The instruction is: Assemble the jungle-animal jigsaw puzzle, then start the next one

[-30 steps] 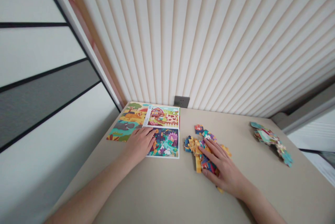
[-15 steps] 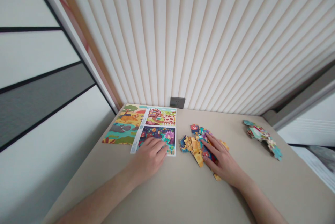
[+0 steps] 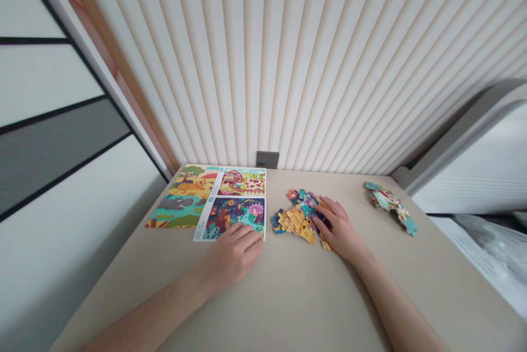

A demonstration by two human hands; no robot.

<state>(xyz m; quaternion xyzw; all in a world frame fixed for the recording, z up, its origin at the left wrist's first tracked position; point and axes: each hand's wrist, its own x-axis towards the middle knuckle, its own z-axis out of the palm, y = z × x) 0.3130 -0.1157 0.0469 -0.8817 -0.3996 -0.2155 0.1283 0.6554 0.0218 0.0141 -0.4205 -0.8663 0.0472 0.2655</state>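
Note:
My right hand (image 3: 337, 229) rests with fingers spread on the right side of a heap of puzzle pieces (image 3: 297, 220), yellow, purple and teal. No piece is seen gripped in it. My left hand (image 3: 237, 256) lies palm down over the lower edge of a dark picture card (image 3: 222, 214), its fingers slightly bent and holding nothing visible. Above that card is a farm picture card (image 3: 247, 180) with a barn and a cow. An assembled animal picture (image 3: 181, 204) with a hippo lies to the left of both.
A smaller pile of puzzle pieces (image 3: 389, 201) lies at the right of the beige table (image 3: 288, 297). Behind the table stands a ribbed wall with a dark socket (image 3: 267, 159). White-and-grey panels rise on the left; clear plastic (image 3: 489, 242) lies beyond the right edge.
The view has shifted, so the table items sit further left. My right hand has moved towards the heap's upper right side, uncovering more pieces. My left hand stays on the card.

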